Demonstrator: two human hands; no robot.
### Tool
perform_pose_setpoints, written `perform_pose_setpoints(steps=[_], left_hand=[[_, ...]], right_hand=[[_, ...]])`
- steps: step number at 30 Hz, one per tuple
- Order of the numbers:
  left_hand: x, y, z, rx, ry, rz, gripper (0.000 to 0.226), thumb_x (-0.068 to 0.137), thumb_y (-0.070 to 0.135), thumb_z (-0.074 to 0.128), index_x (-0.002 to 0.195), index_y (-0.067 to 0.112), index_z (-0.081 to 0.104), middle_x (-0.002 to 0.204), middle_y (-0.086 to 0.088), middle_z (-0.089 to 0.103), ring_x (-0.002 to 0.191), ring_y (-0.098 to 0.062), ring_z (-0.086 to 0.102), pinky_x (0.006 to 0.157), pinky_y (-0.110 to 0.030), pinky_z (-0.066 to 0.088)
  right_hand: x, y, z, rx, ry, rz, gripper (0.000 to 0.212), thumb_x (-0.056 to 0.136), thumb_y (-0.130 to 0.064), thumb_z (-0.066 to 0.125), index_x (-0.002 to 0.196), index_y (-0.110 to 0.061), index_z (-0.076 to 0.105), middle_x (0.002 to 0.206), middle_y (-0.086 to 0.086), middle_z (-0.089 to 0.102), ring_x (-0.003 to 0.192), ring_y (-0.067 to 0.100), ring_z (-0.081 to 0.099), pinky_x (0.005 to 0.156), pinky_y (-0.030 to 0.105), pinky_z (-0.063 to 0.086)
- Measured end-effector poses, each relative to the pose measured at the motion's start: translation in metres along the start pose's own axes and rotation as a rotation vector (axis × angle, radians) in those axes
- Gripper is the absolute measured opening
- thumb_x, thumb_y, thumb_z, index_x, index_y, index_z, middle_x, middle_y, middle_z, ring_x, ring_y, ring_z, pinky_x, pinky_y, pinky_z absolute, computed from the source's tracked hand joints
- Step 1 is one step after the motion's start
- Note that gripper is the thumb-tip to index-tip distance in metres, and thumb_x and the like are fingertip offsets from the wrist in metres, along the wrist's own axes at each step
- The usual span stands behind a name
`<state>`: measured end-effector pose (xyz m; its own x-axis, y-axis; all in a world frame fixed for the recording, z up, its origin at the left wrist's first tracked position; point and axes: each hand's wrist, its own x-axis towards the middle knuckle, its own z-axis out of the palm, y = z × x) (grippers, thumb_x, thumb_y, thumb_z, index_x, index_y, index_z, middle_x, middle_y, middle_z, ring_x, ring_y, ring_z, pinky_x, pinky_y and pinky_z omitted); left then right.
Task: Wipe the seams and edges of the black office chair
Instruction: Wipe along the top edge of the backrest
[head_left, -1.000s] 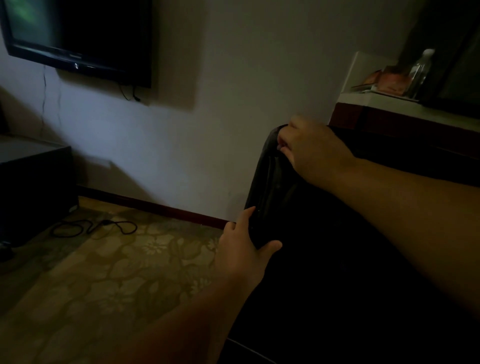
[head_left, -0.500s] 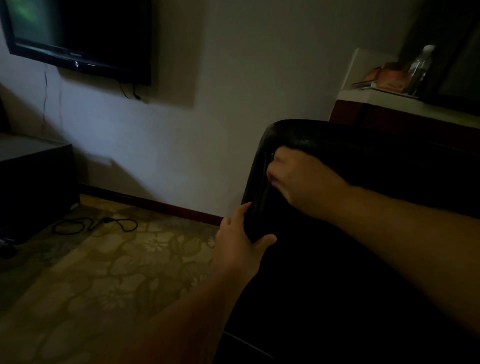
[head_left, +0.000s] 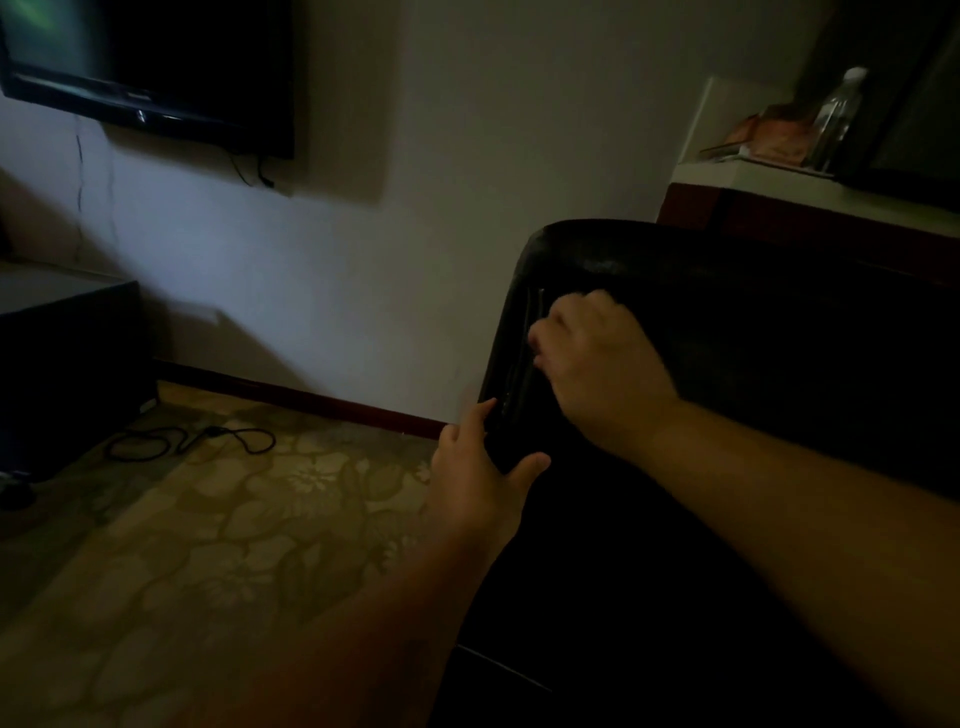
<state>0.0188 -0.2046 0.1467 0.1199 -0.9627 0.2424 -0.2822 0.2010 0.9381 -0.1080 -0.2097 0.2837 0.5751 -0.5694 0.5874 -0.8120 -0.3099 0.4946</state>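
Note:
The black office chair fills the right half of the dim view, its padded backrest seen from behind with a rounded top edge. My left hand clamps the backrest's left side edge, thumb on the near face and fingers round the outside. My right hand is curled into a fist and pressed against the vertical seam just inside that edge, a little below the top corner. Whatever it may be holding is hidden inside the fist; no cloth shows.
A patterned carpet covers the floor at left, with a black cable coiled near the wall. A dark cabinet stands far left under a wall-mounted TV. Behind the chair, a counter carries a clear bottle.
My right hand has slid down from the backrest's top left corner along the side seam. My left hand has kept its grip on the side edge.

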Motion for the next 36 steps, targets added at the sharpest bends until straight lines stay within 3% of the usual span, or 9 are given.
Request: perform_pose_setpoints(steps=[7, 13, 19, 21, 25, 28, 31, 33, 36], left_hand=[[-0.024, -0.008, 0.0, 0.027, 0.032, 0.043, 0.065, 0.082, 0.028, 0.078, 0.139, 0.034, 0.045, 0.122, 0.013, 0.05, 0.112, -0.012, 0.056, 0.094, -0.041, 0.056], [-0.05, -0.003, -0.019, 0.145, -0.023, 0.089, 0.069, 0.087, 0.025, 0.072, 0.146, 0.036, 0.037, 0.133, 0.007, 0.045, 0.112, -0.009, 0.049, 0.1, -0.035, 0.052], [-0.076, 0.025, -0.018, 0.274, -0.159, 0.212, 0.069, 0.094, 0.025, 0.068, 0.151, 0.038, 0.032, 0.145, 0.01, 0.035, 0.126, -0.008, 0.036, 0.101, -0.023, 0.034], [-0.087, 0.028, -0.014, 0.315, -0.202, 0.222, 0.067, 0.095, 0.025, 0.067, 0.151, 0.036, 0.032, 0.146, 0.007, 0.036, 0.131, -0.014, 0.037, 0.102, -0.024, 0.034], [-0.11, 0.031, -0.002, 0.367, -0.284, 0.22, 0.062, 0.096, 0.029, 0.064, 0.149, 0.035, 0.034, 0.146, 0.005, 0.036, 0.132, -0.02, 0.038, 0.107, -0.032, 0.038], [-0.124, 0.035, 0.003, 0.399, -0.344, 0.227, 0.061, 0.096, 0.03, 0.064, 0.15, 0.033, 0.034, 0.147, 0.002, 0.036, 0.134, -0.023, 0.039, 0.111, -0.038, 0.041], [-0.132, 0.039, 0.002, 0.431, -0.407, 0.233, 0.061, 0.097, 0.031, 0.063, 0.151, 0.032, 0.033, 0.148, 0.001, 0.036, 0.134, -0.026, 0.04, 0.112, -0.046, 0.041], [-0.137, 0.039, -0.001, 0.444, -0.436, 0.231, 0.062, 0.097, 0.033, 0.063, 0.15, 0.034, 0.032, 0.146, 0.002, 0.036, 0.133, -0.026, 0.041, 0.112, -0.048, 0.041], [-0.145, 0.037, -0.006, 0.444, -0.479, 0.244, 0.062, 0.097, 0.034, 0.062, 0.151, 0.035, 0.031, 0.145, 0.002, 0.037, 0.133, -0.025, 0.041, 0.111, -0.047, 0.041]], right_hand=[[-0.053, -0.045, 0.014, 0.231, -0.151, -0.149, 0.029, 0.094, -0.024, 0.044, 0.114, -0.011, 0.061, 0.108, 0.007, 0.055, 0.092, 0.022, 0.048, 0.079, 0.032, 0.046], [-0.063, -0.022, 0.0, 0.167, -0.154, -0.341, 0.03, 0.094, -0.019, 0.055, 0.118, -0.006, 0.065, 0.111, 0.013, 0.059, 0.096, 0.027, 0.053, 0.08, 0.037, 0.052], [-0.088, 0.066, -0.049, 0.126, -0.072, 0.028, 0.04, 0.098, -0.047, 0.034, 0.121, -0.034, 0.063, 0.113, -0.006, 0.065, 0.091, 0.019, 0.048, 0.072, 0.033, 0.038], [-0.114, 0.072, -0.049, 0.259, -0.127, 0.069, 0.034, 0.097, -0.046, 0.043, 0.118, -0.031, 0.065, 0.109, -0.005, 0.065, 0.087, 0.012, 0.045, 0.071, 0.033, 0.044], [-0.183, 0.045, -0.034, 0.311, -0.299, -0.029, 0.027, 0.083, -0.021, 0.064, 0.109, -0.028, 0.068, 0.104, -0.002, 0.061, 0.084, 0.016, 0.055, 0.069, 0.03, 0.053], [-0.23, 0.022, -0.036, 0.322, -0.498, -0.165, 0.031, 0.077, -0.027, 0.076, 0.107, -0.03, 0.068, 0.105, -0.007, 0.059, 0.085, 0.01, 0.056, 0.065, 0.017, 0.045], [-0.24, 0.017, -0.042, 0.287, -0.633, -0.187, 0.032, 0.089, -0.036, 0.055, 0.12, -0.031, 0.064, 0.115, -0.006, 0.055, 0.096, 0.012, 0.051, 0.071, 0.017, 0.034], [-0.228, 0.024, -0.048, 0.21, -0.568, -0.168, 0.034, 0.088, -0.032, 0.06, 0.122, -0.031, 0.062, 0.118, -0.003, 0.054, 0.099, 0.014, 0.051, 0.073, 0.018, 0.037], [-0.196, 0.045, -0.066, 0.177, -0.4, 0.064, 0.04, 0.092, -0.026, 0.061, 0.13, -0.033, 0.056, 0.125, 0.001, 0.048, 0.11, 0.018, 0.046, 0.078, 0.022, 0.038]])
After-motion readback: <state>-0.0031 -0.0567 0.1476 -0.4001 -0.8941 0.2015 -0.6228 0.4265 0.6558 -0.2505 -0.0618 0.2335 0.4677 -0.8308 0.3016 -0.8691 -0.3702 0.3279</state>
